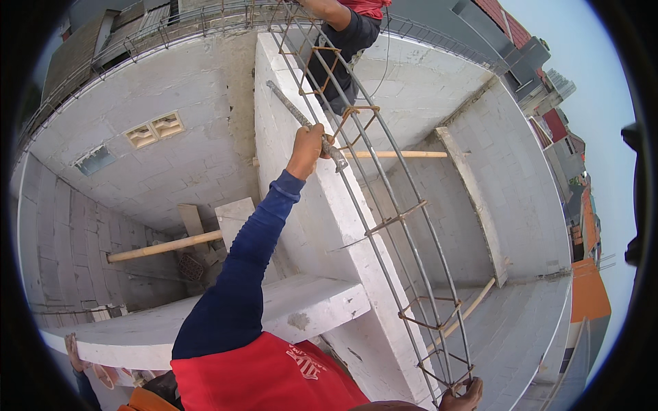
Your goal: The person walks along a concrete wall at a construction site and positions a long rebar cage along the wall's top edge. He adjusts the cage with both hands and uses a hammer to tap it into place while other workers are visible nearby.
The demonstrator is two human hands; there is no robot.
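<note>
Two holds are shown: by the left hand (310,145), fully closed, a ribbed grey rod (286,101) is gripped, and by the right hand (462,396), with fingers curled in, the near end of a rebar cage (397,218) is held. How many bars are enclosed by the right hand cannot be told surely, since it is partly cut off by the lower edge. The rod is held nearer its lower end, with the longer part left beyond the left hand and the short end brought over the cage's nearest bar.

The cage is stretched from the right hand, past the right side of the left hand, and on toward another person (360,31) beyond it. A pale block wall (367,274) is seen alongside and beneath it, between the two hands.

The cage is judged heavy as a whole and stiff along each bar, though, being long and open, it may be bowed or twisted if lifted from one end only. Little slip is expected on rough steel, but skin could be scraped by the rusty ties (363,108) and their ends. It is best taken by two long bars together, close beside a tie. The rod is judged rigid, dense and hard to break; its ribs should be felt as good purchase.
</note>
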